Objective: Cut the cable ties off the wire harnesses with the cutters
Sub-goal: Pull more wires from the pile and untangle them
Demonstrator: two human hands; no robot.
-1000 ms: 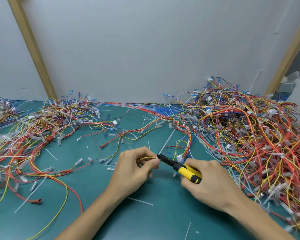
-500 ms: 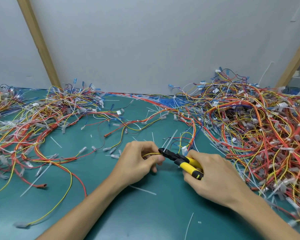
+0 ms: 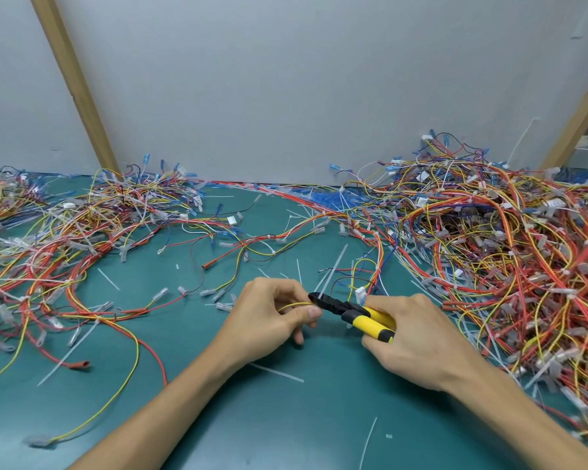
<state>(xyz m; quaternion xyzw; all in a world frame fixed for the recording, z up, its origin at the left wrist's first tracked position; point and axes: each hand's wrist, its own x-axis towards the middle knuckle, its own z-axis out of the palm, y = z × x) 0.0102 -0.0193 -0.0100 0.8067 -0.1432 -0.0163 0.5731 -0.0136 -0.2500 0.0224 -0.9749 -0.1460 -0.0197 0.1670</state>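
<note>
While the big heap of wire harnesses (image 3: 489, 252) sprawls beyond and to the right of my right hand (image 3: 418, 337), red, yellow and orange strands bound by small white ties, a flatter tangle (image 3: 65, 232) spreads out past my left hand (image 3: 272, 317). Both forearms reach in over the green mat (image 3: 286, 429), and the hands sit close together. My right hand is wrapped round the yellow handles of the cutters (image 3: 357, 312), whose black nose points left, its tip just at my left fingertips. My left hand pinches a thin yellow wire (image 3: 296, 304) between thumb and forefinger (whether the blades touch it, I cannot tell). A cut white tie (image 3: 275, 372) lies just beside my left wrist.
</note>
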